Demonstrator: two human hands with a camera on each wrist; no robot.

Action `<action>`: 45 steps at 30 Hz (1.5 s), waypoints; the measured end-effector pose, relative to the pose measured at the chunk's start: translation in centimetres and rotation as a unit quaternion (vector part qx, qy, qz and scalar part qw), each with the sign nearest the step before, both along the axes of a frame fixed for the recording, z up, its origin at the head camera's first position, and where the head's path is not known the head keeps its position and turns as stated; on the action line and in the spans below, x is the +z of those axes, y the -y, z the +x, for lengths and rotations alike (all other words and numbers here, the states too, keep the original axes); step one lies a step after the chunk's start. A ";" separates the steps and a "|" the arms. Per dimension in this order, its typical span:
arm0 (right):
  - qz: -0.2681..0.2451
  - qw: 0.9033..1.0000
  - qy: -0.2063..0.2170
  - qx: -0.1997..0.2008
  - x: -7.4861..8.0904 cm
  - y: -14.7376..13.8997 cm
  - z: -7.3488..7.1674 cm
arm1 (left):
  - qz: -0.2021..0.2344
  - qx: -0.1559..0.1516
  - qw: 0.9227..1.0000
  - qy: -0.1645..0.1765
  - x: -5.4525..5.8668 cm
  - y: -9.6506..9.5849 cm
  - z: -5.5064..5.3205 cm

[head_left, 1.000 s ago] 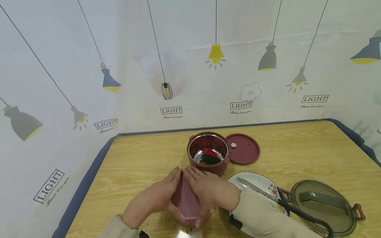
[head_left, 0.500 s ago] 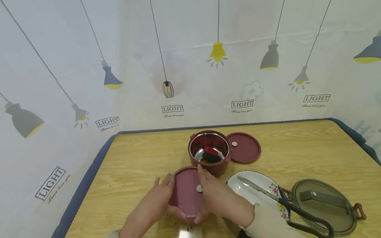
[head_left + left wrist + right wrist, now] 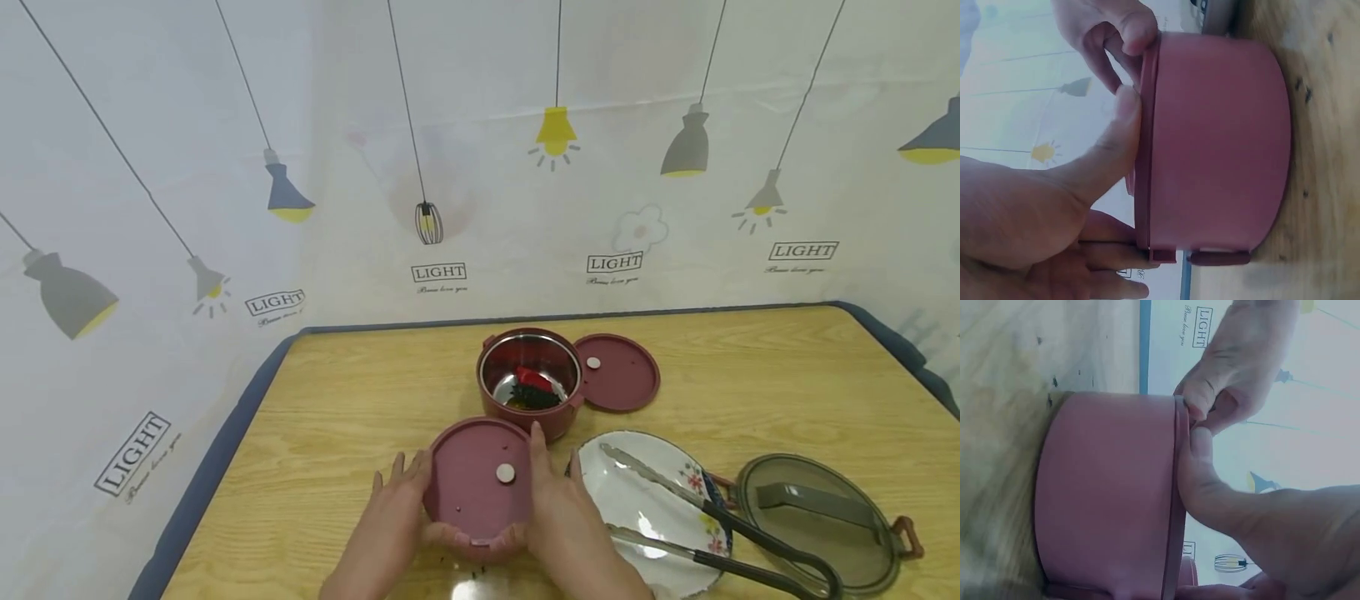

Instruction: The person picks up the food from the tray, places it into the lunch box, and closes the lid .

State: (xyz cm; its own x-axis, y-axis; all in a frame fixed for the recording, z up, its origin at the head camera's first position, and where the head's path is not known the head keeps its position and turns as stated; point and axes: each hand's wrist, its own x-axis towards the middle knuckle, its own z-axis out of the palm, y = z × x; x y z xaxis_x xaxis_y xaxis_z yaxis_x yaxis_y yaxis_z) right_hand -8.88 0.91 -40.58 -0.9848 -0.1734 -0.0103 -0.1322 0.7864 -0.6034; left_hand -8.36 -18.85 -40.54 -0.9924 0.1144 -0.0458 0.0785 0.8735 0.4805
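A closed dark-pink pot [image 3: 1222, 144] stands on the wooden table at the front centre. Its flat round lid [image 3: 480, 492], with a pale round knob, lies on the rim. My left hand [image 3: 393, 521] rests along the lid's left edge, fingers spread and fairly straight, its thumb at the front rim. On the opposite side my right hand [image 3: 566, 521] touches the lid's right edge, its thumb also at the front rim. Both thumbs nearly meet there, as the right wrist view shows on the lid's edge [image 3: 1179, 506]. Side latches show in the left wrist view.
Just behind stands a lidless red pot [image 3: 528, 417] with red and dark green pieces inside. Its round lid [image 3: 622, 375] lies beside it. At right, black-handled tongs [image 3: 757, 533] lie across a flowered white plate [image 3: 622, 487], near a glass lid [image 3: 817, 525]. Dark crumbs dot the table.
My hands have moved apart from over the lid to its sides, uncovering more of its top and the knob. The fingers have spread; the pot stays in place.
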 end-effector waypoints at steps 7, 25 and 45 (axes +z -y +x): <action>0.027 0.998 -0.053 -0.020 -0.7 -0.1 1.2 | 0.016 0.042 0.999 0.019 -0.1 -0.8 0.9; 0.212 0.927 -0.300 0.071 -2.6 -0.1 2.8 | -0.070 0.076 0.993 -0.059 -1.4 -1.7 2.4; 0.195 0.891 -0.403 0.076 -3.1 -0.3 3.2 | -0.101 0.112 0.988 -0.014 -0.3 -2.6 3.4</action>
